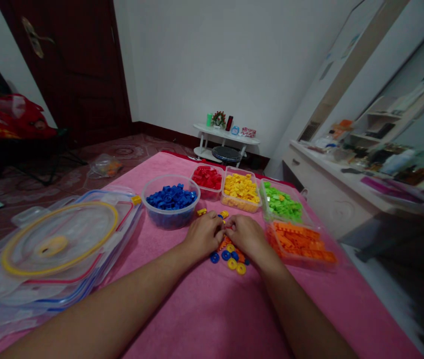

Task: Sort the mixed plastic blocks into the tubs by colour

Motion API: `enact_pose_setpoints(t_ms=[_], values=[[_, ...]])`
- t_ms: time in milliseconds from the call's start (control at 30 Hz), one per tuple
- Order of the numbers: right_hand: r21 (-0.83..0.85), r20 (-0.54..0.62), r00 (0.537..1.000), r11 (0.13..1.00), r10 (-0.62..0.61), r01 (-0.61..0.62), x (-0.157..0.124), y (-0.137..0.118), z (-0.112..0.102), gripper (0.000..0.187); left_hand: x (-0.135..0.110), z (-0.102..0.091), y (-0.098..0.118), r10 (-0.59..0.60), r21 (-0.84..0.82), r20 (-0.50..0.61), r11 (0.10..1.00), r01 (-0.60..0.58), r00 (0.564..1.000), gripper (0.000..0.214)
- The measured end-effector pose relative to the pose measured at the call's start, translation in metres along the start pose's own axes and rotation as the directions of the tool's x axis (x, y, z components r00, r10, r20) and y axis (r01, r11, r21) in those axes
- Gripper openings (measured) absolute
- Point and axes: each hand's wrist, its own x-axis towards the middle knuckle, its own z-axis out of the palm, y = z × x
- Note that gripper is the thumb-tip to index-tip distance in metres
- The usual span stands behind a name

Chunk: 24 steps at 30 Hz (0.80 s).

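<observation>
My left hand (205,233) and my right hand (246,234) meet over the middle of the pink cloth, thumbs and fingers bent and pinched close together. What sits between the fingertips is too small and covered to make out. Just below them lies a loose pile of toy pieces: yellow wheels (232,265), blue wheels (214,258) and orange building blocks (225,243) partly hidden by the fingers. Beyond the fingertips are a few yellow building blocks (202,212).
Around the hands stand a round tub of blue blocks (170,223) and boxes of red (207,193), yellow (240,204), green (297,219) and orange (331,267) blocks. Stacked plastic lids (95,249) cover the left side of the pink-covered table (197,319).
</observation>
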Motion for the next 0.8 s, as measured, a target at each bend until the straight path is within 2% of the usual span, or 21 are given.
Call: enact_pose_setpoints(t_ms=[133,233,300,367,467,600,800], values=[[0.083,-0.045,0.999,0.997,0.002,0.002,0.000,0.004,0.005,0.008,0.000,-0.002,0.001,-0.008,-0.003,0.004,1.000,0.008,1.000,0.016],[0.249,-0.082,0.996,0.969,0.026,-0.005,0.001,0.009,0.007,0.007,0.000,0.000,0.000,-0.016,-0.007,0.005,1.000,0.016,1.000,0.016],[0.421,-0.108,0.993,0.907,0.051,-0.001,0.001,0.011,0.007,0.011,0.000,0.002,-0.002,-0.016,-0.025,-0.007,1.000,0.016,1.000,0.019],[0.592,-0.117,0.991,0.806,0.056,0.024,0.001,0.012,0.004,0.016,0.000,0.004,-0.004,-0.013,-0.053,-0.035,0.999,0.011,0.999,0.028],[0.741,-0.095,0.995,0.670,0.030,0.050,0.000,0.009,-0.002,0.021,0.001,0.006,-0.007,-0.009,-0.079,-0.065,0.997,0.004,0.998,0.037],[0.781,-0.059,0.998,0.621,-0.020,0.059,-0.003,0.004,-0.004,0.022,0.002,0.005,-0.007,-0.006,-0.024,-0.034,1.000,0.005,0.999,0.021],[0.778,-0.052,0.995,0.622,-0.085,0.094,-0.004,-0.002,0.002,0.016,0.001,0.007,-0.007,0.001,0.020,-0.047,1.000,0.000,0.999,0.021]])
